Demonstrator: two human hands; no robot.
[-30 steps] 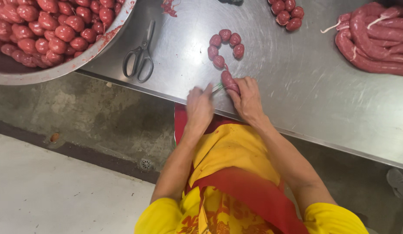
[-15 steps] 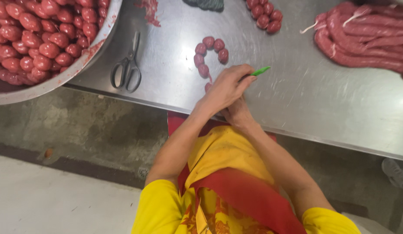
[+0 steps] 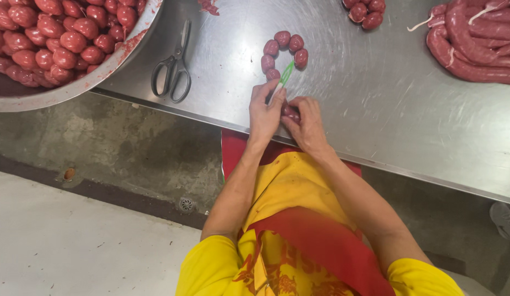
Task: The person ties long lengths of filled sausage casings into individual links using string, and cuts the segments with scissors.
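A short chain of small round red sausage links (image 3: 283,48) curls on the steel table (image 3: 375,109), its near end running into my hands. My left hand (image 3: 264,112) pinches a green and white strip (image 3: 282,80) that sticks up toward the chain. My right hand (image 3: 307,123) grips the last sausage link (image 3: 290,113) at the table's front edge. The two hands touch each other around that link.
Black-handled scissors (image 3: 173,68) lie to the left. A large metal bowl (image 3: 63,93) heaped with round red sausages sits at far left. Uncut sausage coils (image 3: 474,44) lie at the right, a small sausage cluster (image 3: 364,11) at the top.
My hands have come apart from an overlapped grip and now sit side by side on the link. The green strip has swung from pointing right to pointing up toward the chain.
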